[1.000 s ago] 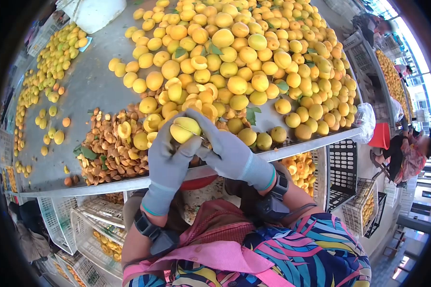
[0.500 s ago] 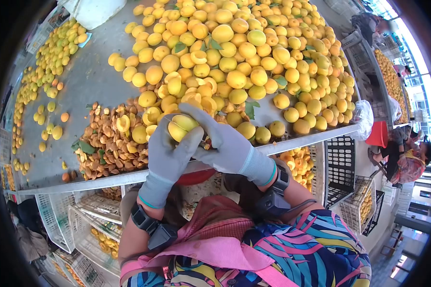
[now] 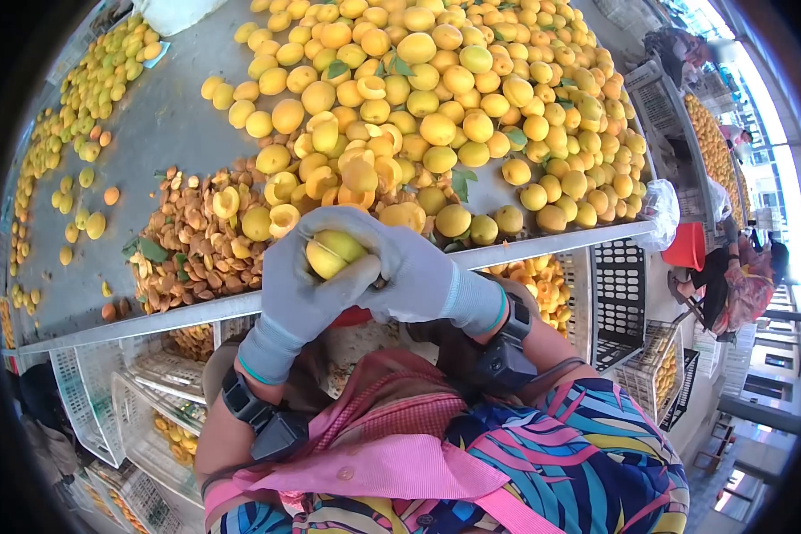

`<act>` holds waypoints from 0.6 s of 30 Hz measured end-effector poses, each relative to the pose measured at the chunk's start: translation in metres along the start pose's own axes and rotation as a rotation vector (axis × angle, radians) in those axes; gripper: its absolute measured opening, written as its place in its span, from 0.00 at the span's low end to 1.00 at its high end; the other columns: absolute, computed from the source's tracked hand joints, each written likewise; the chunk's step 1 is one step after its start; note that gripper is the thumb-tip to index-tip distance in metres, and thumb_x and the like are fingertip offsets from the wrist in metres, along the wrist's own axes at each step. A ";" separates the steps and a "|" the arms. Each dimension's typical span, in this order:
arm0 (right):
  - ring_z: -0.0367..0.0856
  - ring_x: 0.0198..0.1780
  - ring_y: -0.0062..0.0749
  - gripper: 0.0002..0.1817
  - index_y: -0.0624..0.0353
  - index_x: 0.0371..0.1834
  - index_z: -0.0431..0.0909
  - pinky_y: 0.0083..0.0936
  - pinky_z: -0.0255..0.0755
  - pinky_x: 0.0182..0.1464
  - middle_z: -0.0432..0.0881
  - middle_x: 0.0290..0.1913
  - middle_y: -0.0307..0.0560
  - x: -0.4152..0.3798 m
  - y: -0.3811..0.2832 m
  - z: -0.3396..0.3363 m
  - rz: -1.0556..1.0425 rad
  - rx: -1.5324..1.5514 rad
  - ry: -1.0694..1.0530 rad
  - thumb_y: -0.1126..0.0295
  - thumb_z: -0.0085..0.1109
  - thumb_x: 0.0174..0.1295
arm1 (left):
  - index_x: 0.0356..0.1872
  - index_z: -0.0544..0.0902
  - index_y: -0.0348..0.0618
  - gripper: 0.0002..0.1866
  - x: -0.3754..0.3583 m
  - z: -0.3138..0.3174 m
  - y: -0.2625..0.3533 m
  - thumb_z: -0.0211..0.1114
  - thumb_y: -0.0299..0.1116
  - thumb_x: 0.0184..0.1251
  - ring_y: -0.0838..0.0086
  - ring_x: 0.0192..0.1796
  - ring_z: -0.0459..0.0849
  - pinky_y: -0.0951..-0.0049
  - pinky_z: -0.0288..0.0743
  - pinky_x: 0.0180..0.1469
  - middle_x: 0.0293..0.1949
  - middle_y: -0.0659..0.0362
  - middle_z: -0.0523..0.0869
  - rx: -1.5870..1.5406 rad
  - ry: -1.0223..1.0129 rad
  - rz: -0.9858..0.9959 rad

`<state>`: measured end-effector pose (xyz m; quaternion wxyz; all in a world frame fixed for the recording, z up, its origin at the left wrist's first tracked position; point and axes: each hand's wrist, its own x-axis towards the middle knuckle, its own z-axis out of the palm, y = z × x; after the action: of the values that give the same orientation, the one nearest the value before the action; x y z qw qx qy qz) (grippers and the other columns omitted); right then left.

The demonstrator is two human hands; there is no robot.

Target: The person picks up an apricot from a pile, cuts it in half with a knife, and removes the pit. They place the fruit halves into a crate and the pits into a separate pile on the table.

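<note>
At the near edge of your grey metal table (image 3: 196, 102), your grey-gloved left hand (image 3: 292, 289) wraps its fingers around a smooth yellow-green round fruit (image 3: 336, 253); your grey-gloved right hand (image 3: 418, 274) curls beside it, its hold hidden. Slack fingers could drop it; hard squeezing could bruise it.

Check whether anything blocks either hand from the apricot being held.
Nothing visible but the grey gloves: the left hand holds the apricot, and the right hand is close beside it, exact contact hidden.

Fruit-processing workshop, metal worktable (image 3: 182, 107), heaped apricots (image 3: 438, 130), pit pile (image 3: 196, 236), plastic crates (image 3: 84, 405)
</note>
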<state>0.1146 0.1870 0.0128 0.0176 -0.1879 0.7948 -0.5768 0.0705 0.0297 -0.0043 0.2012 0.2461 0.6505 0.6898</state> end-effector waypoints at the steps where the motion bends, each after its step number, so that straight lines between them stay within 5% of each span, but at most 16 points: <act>1: 0.81 0.46 0.53 0.37 0.49 0.65 0.60 0.36 0.75 0.45 0.77 0.52 0.56 -0.001 -0.002 0.001 0.006 -0.001 -0.006 0.72 0.64 0.49 | 0.42 0.78 0.36 0.16 -0.002 -0.001 -0.001 0.69 0.28 0.53 0.77 0.39 0.82 0.75 0.76 0.43 0.36 0.59 0.84 -0.007 0.004 -0.003; 7: 0.80 0.48 0.51 0.36 0.52 0.63 0.62 0.34 0.74 0.49 0.75 0.55 0.53 -0.005 -0.013 0.003 0.079 0.075 -0.175 0.74 0.62 0.47 | 0.40 0.78 0.39 0.14 -0.019 -0.002 0.007 0.68 0.23 0.51 0.76 0.39 0.81 0.75 0.74 0.46 0.36 0.58 0.83 -0.143 -0.098 0.098; 12: 0.79 0.50 0.50 0.35 0.53 0.62 0.64 0.34 0.74 0.51 0.72 0.57 0.53 -0.007 -0.005 0.008 -0.097 0.079 -0.141 0.75 0.62 0.45 | 0.40 0.79 0.40 0.15 -0.021 -0.001 0.008 0.68 0.23 0.49 0.73 0.40 0.80 0.73 0.73 0.46 0.36 0.57 0.83 -0.116 -0.152 0.164; 18: 0.81 0.47 0.43 0.38 0.52 0.66 0.61 0.31 0.74 0.49 0.76 0.53 0.50 -0.003 0.007 0.006 0.011 0.103 -0.051 0.75 0.63 0.47 | 0.48 0.75 0.38 0.18 -0.021 0.005 -0.004 0.67 0.28 0.56 0.77 0.43 0.78 0.76 0.73 0.48 0.41 0.59 0.81 -0.112 -0.004 0.042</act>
<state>0.1166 0.1840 0.0042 0.0507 -0.1972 0.7642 -0.6120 0.0900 0.0220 -0.0101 0.2013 0.2493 0.6053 0.7287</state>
